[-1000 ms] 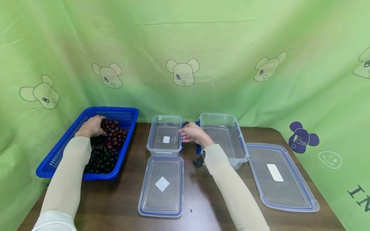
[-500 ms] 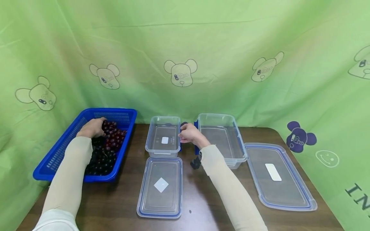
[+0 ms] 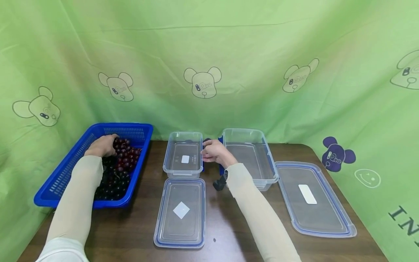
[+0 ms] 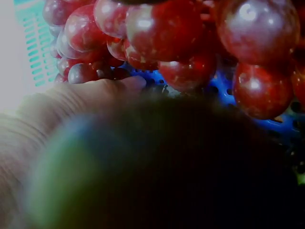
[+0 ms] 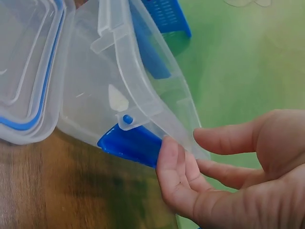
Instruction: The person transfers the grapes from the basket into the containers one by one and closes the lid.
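Observation:
My left hand (image 3: 102,145) reaches into a blue basket (image 3: 62,180), over bunches of grapes. Beside its fingers lie red grapes (image 3: 127,154); dark grapes (image 3: 112,185) fill the near part. In the left wrist view, the thumb (image 4: 109,90) lies under red grapes (image 4: 164,28), while a dark blur hides the other fingers. My right hand (image 3: 217,153) is at the right side of the smaller clear container (image 3: 183,145). In the right wrist view, its fingertips (image 5: 167,152) touch the container's side next to a blue latch (image 5: 131,143); the thumb stands apart from them.
A larger clear container (image 3: 250,156) stands right of the right hand. The smaller lid (image 3: 180,229) lies in front of the small container, and the larger lid (image 3: 322,214) lies at the right. A green curtain (image 3: 248,43) hangs behind the brown table (image 3: 131,233).
The whole view shifts slightly. My left hand stays in the basket, with slightly more red grapes showing beside it. My right hand remains at the small container's side.

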Demonstrator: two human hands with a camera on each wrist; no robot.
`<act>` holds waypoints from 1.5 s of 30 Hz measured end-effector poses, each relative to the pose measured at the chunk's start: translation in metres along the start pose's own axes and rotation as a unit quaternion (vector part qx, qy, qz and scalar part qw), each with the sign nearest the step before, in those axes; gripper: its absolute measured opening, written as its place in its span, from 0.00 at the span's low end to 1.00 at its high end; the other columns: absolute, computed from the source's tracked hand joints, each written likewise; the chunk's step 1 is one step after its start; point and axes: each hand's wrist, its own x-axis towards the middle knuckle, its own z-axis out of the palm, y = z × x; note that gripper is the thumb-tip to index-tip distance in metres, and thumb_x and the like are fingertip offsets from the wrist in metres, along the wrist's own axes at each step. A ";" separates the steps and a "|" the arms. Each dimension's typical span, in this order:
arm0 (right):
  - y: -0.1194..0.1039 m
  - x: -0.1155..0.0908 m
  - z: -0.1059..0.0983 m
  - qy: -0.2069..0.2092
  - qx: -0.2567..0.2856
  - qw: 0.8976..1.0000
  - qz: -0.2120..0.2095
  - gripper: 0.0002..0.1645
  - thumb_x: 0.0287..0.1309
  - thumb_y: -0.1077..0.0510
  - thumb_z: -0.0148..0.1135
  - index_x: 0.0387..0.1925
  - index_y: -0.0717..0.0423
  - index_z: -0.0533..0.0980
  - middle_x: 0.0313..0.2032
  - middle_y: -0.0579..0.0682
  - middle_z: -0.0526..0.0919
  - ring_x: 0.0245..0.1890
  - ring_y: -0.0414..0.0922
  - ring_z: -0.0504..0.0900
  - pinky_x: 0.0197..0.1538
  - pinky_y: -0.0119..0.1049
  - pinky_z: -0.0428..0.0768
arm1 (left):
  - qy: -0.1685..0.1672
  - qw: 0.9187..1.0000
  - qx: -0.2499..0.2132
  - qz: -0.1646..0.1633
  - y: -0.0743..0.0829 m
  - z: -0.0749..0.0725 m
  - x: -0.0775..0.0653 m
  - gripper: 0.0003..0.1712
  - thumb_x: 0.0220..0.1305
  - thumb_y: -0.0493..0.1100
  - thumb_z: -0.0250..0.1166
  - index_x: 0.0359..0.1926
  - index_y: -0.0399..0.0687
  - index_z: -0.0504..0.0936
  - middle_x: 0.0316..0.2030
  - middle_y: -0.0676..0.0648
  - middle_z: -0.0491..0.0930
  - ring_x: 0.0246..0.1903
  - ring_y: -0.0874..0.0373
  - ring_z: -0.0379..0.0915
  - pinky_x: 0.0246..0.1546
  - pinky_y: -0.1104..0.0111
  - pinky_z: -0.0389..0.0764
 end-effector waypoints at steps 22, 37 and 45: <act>0.003 0.005 0.002 0.004 0.036 0.999 0.012 0.34 0.63 0.77 0.56 0.70 0.64 0.68 0.44 0.60 0.83 0.29 0.43 0.82 0.41 0.35 0.89 | 0.011 1.000 -0.009 0.002 -0.006 -0.001 0.000 0.41 0.66 0.25 0.60 0.78 0.31 0.59 0.47 0.28 0.80 0.18 0.57 0.63 0.24 0.65 0.68; 0.000 0.003 0.001 0.010 0.018 1.000 0.013 0.32 0.64 0.77 0.58 0.69 0.64 0.70 0.36 0.55 0.81 0.30 0.44 0.83 0.47 0.39 0.91 | 0.065 0.998 -0.007 0.008 -0.008 -0.012 -0.004 0.43 0.63 0.39 0.74 0.73 0.30 0.67 0.67 0.19 0.68 0.56 0.26 0.77 0.49 0.40 0.82; 0.002 0.002 -0.002 0.012 0.018 1.000 0.017 0.31 0.64 0.77 0.58 0.67 0.65 0.71 0.35 0.54 0.80 0.31 0.45 0.82 0.48 0.39 0.90 | 0.092 0.995 -0.010 0.021 -0.001 -0.025 -0.007 0.46 0.63 0.47 0.74 0.74 0.30 0.66 0.66 0.19 0.70 0.58 0.23 0.73 0.56 0.35 0.78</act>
